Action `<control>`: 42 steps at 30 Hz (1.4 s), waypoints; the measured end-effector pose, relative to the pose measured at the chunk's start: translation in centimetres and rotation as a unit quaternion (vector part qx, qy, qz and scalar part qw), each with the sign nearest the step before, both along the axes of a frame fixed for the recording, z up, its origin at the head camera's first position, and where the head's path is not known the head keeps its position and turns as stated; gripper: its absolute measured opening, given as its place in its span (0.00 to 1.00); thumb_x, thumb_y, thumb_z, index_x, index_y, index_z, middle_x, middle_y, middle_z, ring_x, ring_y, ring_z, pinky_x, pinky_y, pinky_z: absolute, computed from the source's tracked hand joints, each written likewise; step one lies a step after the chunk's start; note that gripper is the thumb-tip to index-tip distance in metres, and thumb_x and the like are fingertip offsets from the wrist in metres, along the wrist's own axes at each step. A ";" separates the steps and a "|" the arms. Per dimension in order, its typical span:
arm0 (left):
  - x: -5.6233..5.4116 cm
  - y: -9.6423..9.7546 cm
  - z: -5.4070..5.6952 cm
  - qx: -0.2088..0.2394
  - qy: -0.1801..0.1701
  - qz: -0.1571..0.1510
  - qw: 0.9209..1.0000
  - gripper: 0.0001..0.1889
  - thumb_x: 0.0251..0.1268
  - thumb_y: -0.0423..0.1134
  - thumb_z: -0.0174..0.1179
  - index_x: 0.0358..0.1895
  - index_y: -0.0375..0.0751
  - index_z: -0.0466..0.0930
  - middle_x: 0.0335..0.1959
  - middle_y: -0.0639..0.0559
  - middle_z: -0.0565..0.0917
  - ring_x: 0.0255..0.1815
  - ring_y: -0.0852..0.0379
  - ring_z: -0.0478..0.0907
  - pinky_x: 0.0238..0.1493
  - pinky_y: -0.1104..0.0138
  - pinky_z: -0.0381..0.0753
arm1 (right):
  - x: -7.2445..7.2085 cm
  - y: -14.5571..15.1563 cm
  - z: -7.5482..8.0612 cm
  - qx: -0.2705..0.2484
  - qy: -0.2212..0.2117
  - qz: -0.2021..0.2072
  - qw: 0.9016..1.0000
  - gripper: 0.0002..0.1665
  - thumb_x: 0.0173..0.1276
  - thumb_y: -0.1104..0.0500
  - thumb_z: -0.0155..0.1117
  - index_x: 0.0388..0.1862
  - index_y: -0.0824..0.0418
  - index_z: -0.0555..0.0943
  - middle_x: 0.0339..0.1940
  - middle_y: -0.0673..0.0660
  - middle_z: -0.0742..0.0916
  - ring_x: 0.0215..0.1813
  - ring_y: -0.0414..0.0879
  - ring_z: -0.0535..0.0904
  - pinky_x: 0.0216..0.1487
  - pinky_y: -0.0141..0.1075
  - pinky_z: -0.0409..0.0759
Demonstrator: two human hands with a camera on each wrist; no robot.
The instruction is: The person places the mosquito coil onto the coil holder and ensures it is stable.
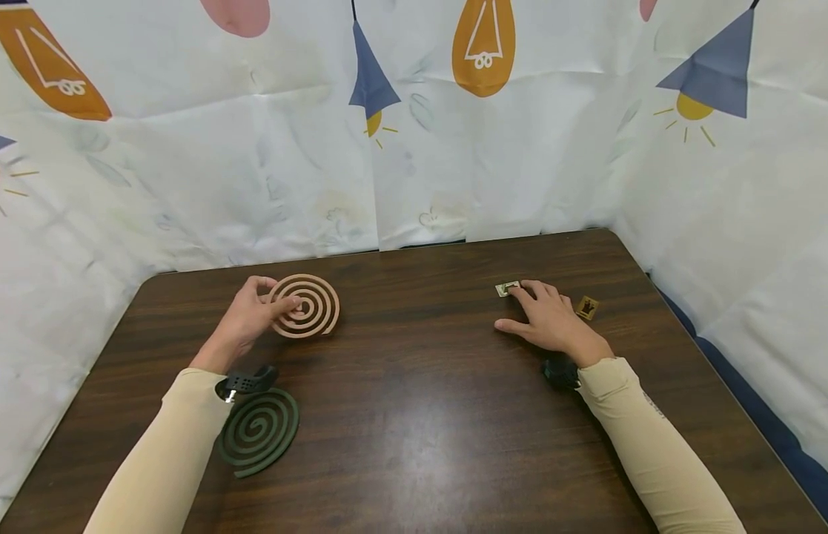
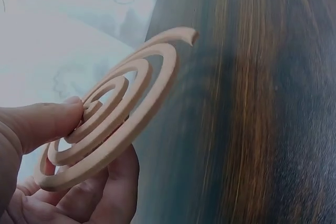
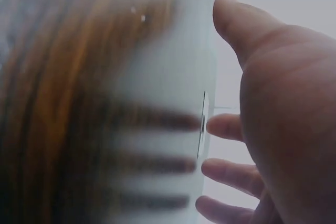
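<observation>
In the head view my left hand (image 1: pixel 250 315) pinches a tan mosquito coil (image 1: pixel 328 305), lifted above the table. The left wrist view has the thumb on the middle of the coil (image 2: pixel 139 121) and the other fingers beneath it. At the back right, my right hand (image 1: pixel 550 319) is spread low over the tabletop, with fingertips by a small pale flat piece (image 1: pixel 501 290) with a dark pattern. From the right wrist, that thin piece (image 3: pixel 202 124) lies at the index fingertip; whether they touch I cannot tell. A green mosquito coil (image 1: pixel 280 437) lies flat beside my left forearm.
A small gold-coloured plate (image 1: pixel 588 308) with a dark shape in its middle lies just right of my right hand. The dark wooden table (image 1: pixel 414 386) reaches back to a white patterned curtain (image 1: pixel 287 163), which also hangs along both sides.
</observation>
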State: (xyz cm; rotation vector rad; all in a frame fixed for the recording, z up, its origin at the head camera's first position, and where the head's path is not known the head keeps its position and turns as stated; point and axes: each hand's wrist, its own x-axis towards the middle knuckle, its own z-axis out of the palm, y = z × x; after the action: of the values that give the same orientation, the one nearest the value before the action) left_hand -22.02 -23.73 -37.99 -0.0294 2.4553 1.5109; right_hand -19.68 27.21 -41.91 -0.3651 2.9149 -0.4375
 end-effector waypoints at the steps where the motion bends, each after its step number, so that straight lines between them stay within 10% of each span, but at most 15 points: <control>1: 0.0 0.1 0.0 0.004 0.000 -0.001 1.000 0.39 0.78 0.47 0.59 0.73 0.31 0.44 0.28 0.67 0.87 0.29 0.65 0.85 0.35 0.65 0.87 | 0.0 0.1 0.1 0.002 -0.003 0.000 1.000 0.51 0.73 0.28 0.57 0.82 0.57 0.62 0.83 0.68 0.61 0.82 0.73 0.55 0.75 0.76 0.56; 42: 1.5 2.9 0.3 0.146 -0.035 -0.019 0.988 0.40 0.74 0.40 0.64 0.77 0.31 0.49 0.37 0.62 0.89 0.35 0.65 0.90 0.40 0.68 0.91 | 0.4 -1.4 -0.1 0.004 -0.006 -0.009 1.000 0.52 0.71 0.27 0.59 0.83 0.55 0.60 0.83 0.69 0.60 0.81 0.73 0.55 0.76 0.75 0.55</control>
State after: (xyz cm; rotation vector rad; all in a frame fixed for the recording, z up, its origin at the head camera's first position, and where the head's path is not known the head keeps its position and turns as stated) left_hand -20.54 -20.80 -37.72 0.0199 2.1461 1.8044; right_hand -19.23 25.84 -42.05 -0.3352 2.9103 -0.4277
